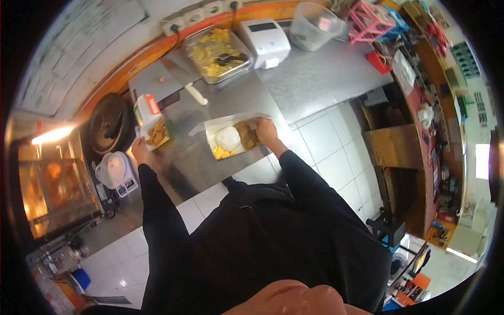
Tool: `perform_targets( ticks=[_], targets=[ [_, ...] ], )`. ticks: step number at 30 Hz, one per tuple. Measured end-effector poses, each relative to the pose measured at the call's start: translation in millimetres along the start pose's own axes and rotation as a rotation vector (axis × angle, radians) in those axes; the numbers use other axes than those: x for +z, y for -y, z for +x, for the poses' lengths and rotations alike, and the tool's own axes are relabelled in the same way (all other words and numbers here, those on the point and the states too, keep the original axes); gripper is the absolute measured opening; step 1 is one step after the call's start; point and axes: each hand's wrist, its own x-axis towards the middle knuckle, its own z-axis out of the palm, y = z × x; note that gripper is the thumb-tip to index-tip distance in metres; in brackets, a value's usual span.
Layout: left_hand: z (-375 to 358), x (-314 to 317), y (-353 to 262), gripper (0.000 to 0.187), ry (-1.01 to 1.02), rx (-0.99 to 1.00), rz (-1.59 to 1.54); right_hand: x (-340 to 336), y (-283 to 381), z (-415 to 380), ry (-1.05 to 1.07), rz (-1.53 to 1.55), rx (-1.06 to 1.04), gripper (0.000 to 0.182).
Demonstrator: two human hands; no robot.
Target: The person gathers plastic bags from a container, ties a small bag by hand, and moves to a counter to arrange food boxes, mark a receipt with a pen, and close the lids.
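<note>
On the steel counter in front of me stands an open takeaway box (209, 137) with a white mound of rice (228, 138), yellow pieces (223, 153) and a brown fried portion (247, 134). My right hand (266, 131) is closed on this box's right side. Farther left, a second carton (147, 107), white with orange and green print, holds fried chicken (156, 133). Gripping its near left corner is my left hand (140, 150), its fingers partly hidden by the carton.
A white-handled knife (196, 94) lies beyond the boxes. Behind it are a clear tub of yellow food (210, 76), a label printer (265, 42) and a clear plastic container (314, 27). A kitchen scale (125, 184), a dark round pan (107, 123) and a lit glass cabinet (58, 173) stand left.
</note>
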Motion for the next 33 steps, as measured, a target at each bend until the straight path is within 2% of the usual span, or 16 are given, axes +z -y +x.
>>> perform_targets(
  ticks=[2,3,6,7,9,10,11,12,15,18,21,24,26,27,29,33],
  targets=[
    [-11,3,1,0.029,0.008,-0.02,0.121,-36,-45,-16,-0.028,0.03,0.141,0.025],
    [-29,5,-22,0.029,-0.048,-0.016,0.06,-59,-78,-25,-0.031,-0.044,0.084,0.025],
    [-75,16,-78,0.029,-0.123,-0.048,0.051,-164,-157,-47,-0.112,0.06,0.33,0.024],
    [-91,20,-95,0.029,-0.113,-0.099,0.094,-194,-201,-54,-0.213,0.02,0.244,0.023],
    [-130,36,-141,0.029,-0.127,-0.081,0.089,-278,-254,-70,-0.213,-0.046,0.311,0.025],
    [-145,49,-166,0.028,-0.132,-0.044,0.071,-289,-340,-76,-0.286,-0.357,0.158,0.027],
    [-160,64,-185,0.027,-0.14,-0.062,0.055,-326,-357,-84,-0.303,-0.309,0.328,0.028],
    [-170,79,-199,0.027,-0.126,-0.051,0.074,-359,-392,-92,-0.313,-0.43,0.274,0.027],
    [-205,132,-259,0.026,-0.061,-0.112,-0.148,-443,-420,-101,-0.567,-0.376,0.309,0.024],
    [-221,191,-300,0.026,0.016,-0.084,-0.129,-494,-440,-76,-0.553,-0.41,0.394,0.024],
    [-235,253,-350,0.027,0.113,-0.099,-0.173,-501,-496,-31,-0.493,-0.42,0.2,0.023],
    [-239,323,-367,0.028,0.165,-0.064,-0.213,-479,-505,30,-0.375,-0.615,0.022,0.024],
    [-243,364,-384,0.028,0.197,-0.051,-0.243,-447,-483,74,-0.525,-0.263,0.112,0.023],
    [-242,384,-389,0.027,0.209,-0.033,-0.21,-427,-493,101,-0.503,-0.241,0.118,0.024],
    [-241,422,-400,0.025,0.193,0.018,-0.11,-410,-441,130,-0.416,-0.141,0.208,0.026],
    [-230,502,-408,0.023,0.154,0.035,0.0,-344,-467,221,-0.289,-0.235,0.111,0.026]
  ],
)
